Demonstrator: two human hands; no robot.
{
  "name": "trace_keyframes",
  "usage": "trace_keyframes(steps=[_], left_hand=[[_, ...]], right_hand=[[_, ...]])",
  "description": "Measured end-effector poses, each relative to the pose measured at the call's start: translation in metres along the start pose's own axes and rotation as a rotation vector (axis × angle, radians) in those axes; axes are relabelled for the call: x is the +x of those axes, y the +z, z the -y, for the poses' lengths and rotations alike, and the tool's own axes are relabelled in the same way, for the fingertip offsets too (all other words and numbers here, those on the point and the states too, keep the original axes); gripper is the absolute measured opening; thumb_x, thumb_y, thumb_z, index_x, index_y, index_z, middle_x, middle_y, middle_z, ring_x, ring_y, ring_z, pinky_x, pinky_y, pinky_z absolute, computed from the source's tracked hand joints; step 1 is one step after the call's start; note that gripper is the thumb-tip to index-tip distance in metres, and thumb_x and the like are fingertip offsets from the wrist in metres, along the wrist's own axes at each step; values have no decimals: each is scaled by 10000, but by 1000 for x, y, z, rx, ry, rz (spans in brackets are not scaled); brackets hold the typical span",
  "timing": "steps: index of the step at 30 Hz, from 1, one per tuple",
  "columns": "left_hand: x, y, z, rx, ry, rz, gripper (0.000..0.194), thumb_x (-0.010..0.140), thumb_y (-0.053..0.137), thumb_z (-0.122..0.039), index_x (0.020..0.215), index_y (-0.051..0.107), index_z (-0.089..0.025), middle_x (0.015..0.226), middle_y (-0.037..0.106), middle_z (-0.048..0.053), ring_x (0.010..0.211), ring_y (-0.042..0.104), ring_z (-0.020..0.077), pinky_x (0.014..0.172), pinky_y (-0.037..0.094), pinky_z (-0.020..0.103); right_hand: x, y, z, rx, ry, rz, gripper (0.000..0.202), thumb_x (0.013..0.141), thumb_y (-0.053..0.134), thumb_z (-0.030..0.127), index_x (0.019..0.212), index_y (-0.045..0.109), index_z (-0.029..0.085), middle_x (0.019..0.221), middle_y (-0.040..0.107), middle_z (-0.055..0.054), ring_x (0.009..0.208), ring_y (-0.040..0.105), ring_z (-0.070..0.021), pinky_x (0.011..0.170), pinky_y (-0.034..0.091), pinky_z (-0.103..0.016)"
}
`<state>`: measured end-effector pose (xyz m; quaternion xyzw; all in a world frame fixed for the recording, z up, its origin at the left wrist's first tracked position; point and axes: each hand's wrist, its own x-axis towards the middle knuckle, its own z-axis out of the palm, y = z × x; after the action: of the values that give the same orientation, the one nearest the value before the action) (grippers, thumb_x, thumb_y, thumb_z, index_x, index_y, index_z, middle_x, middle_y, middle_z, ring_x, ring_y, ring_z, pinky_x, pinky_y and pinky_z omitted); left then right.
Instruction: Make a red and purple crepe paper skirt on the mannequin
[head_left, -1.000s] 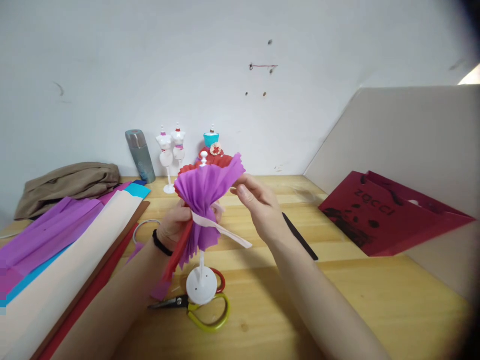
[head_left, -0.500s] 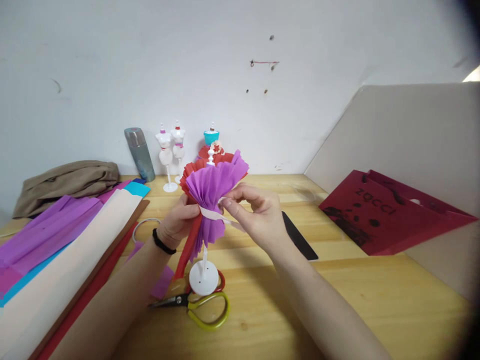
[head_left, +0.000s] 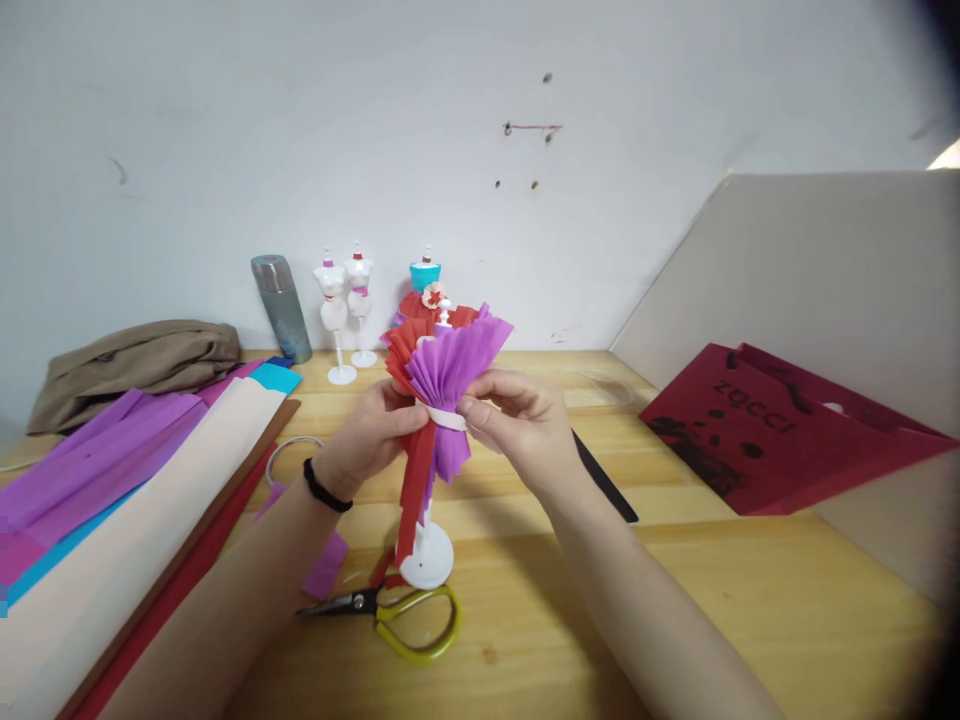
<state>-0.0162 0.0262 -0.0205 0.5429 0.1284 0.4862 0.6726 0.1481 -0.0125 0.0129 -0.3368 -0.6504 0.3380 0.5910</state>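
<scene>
Both hands pinching the band on a pleated paper dress, mid-desk.

Left hand (head_left: pixel 367 435) has its grip closed on the waist of the pleated paper (head_left: pixel 450 385) (purple over red), held on a small white mannequin stand (head_left: pixel 426 560) just above the desk (head_left: pixel 750 600). Right hand (head_left: pixel 517 425) pinches the pale band (head_left: pixel 448 417) from the right, fingers tight on it. Scissors (head_left: pixel 397 610) lie near, touching the stand base; paper sheets (head_left: pixel 112 500) left, red bag (head_left: pixel 757 430) right, two bare mannequins (head_left: pixel 345 300) far. Risk: thin paper may tear if the band is cinched hard; pleats could slip out and fan loose if either pinch eases; stand looks tilted, may tip.
</scene>
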Motion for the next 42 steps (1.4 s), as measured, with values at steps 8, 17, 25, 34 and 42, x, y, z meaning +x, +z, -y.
trace_keyframes(steps=[8, 17, 25, 34, 42], left_hand=[[3, 1, -4, 50, -3, -10, 301, 758, 734, -333, 941, 638, -115, 730, 698, 57, 555, 660, 178, 537, 533, 282], [5, 6, -4, 104, -31, -87, 275, 710, 772, -285, 899, 637, -139, 755, 698, 34, 654, 661, 162, 682, 532, 300], [8, -3, -2, 144, -25, -132, 299, 677, 800, -298, 884, 661, -132, 773, 695, 38, 682, 657, 179, 652, 515, 304], [6, -1, -4, 168, -36, -96, 346, 677, 804, -345, 898, 659, -122, 757, 695, 64, 717, 654, 204, 688, 510, 328], [2, 0, -2, 152, -96, -76, 342, 635, 837, -287, 882, 649, -142, 786, 676, 42, 696, 650, 197, 610, 544, 317]], right_hand=[[7, -11, 2, -17, 134, 176, 293, 804, 639, 476, 848, 661, 187, 777, 617, -27, 720, 563, -163, 665, 450, -299], [11, -15, -1, -170, 127, 134, 213, 739, 696, 369, 697, 591, 189, 630, 520, 23, 587, 460, -122, 580, 372, -272], [7, -25, 14, -527, -54, 175, 145, 849, 569, 246, 713, 567, 199, 701, 617, 0, 653, 551, -147, 617, 405, -272], [5, -29, 17, -750, -176, 96, 103, 853, 545, 176, 756, 568, 197, 684, 629, -9, 619, 562, -146, 593, 410, -271], [11, -30, -4, -556, -68, 121, 137, 888, 551, 293, 806, 581, 189, 738, 641, -27, 665, 587, -161, 603, 449, -284]])
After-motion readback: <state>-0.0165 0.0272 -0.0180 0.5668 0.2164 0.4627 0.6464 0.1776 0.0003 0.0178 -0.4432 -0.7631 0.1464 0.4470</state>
